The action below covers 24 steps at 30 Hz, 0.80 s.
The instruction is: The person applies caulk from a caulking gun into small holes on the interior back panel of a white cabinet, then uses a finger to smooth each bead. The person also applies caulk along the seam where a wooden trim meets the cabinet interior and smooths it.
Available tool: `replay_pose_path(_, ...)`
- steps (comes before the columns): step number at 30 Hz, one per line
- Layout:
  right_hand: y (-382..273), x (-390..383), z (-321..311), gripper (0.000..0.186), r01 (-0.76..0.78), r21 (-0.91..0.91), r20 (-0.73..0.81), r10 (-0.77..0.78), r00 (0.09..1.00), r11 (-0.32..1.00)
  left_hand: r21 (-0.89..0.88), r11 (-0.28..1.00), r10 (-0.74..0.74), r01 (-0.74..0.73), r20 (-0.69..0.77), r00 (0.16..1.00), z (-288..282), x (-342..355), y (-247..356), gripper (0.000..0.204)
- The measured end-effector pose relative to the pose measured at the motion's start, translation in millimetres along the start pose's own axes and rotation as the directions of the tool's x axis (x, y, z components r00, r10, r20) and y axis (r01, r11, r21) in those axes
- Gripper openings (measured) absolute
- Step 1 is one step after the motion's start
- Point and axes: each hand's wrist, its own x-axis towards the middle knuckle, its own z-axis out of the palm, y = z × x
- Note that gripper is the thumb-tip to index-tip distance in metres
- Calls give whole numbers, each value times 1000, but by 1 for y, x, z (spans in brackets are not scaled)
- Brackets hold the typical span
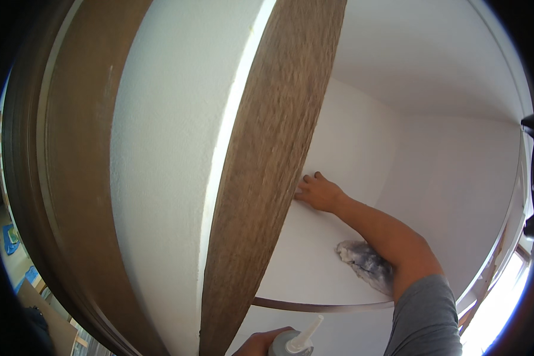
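My right hand [320, 193] reaches up to the edge of a brown, wood-grained beam [273, 136], where it meets a white surface. Its fingers are bent and a little apart, with nothing visible in them; some fingertips are hard to see against the edge. Low in the picture, my left hand [264, 342] is wrapped round a grey caulk tube [291, 345] with a white nozzle pointing up. Only the tube's top end shows; the rest is cut off by the lower border. Beside my right forearm lies a crumpled clear plastic bag [368, 264] with something whitish and grey in it.
White walls and ceiling form a recess [451, 160] right of the beam. A narrow brown ledge edge [320, 307] runs below the bag. To the left stand a white wall strip [160, 148] and brown trim [83, 148]. A bright window [504, 302] is at the lower right.
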Motion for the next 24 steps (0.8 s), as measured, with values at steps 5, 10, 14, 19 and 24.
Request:
replay_pose_path(5,4,-12,8,54,9,-6,-56,-10,998,1000,30,998,-50,50,-8,999,-2,-2,-1,44)
replay_pose_path(10,13,-28,17,57,3,-22,-55,-4,998,1000,-8,1000,30,-31,-36,999,1,-3,-9,45)
replay_pose_path(14,23,-45,25,59,20,-32,-59,-22,998,999,63,998,24,-20,-72,997,1,-3,-17,46)
replay_pose_path(19,36,-47,19,58,121,-32,-22,-122,992,992,96,995,-33,42,-98,995,2,-3,-10,44)
replay_pose_path(24,27,-7,-10,60,60,114,-146,-43,988,992,52,953,-300,300,-2,954,-2,-4,-1,42)
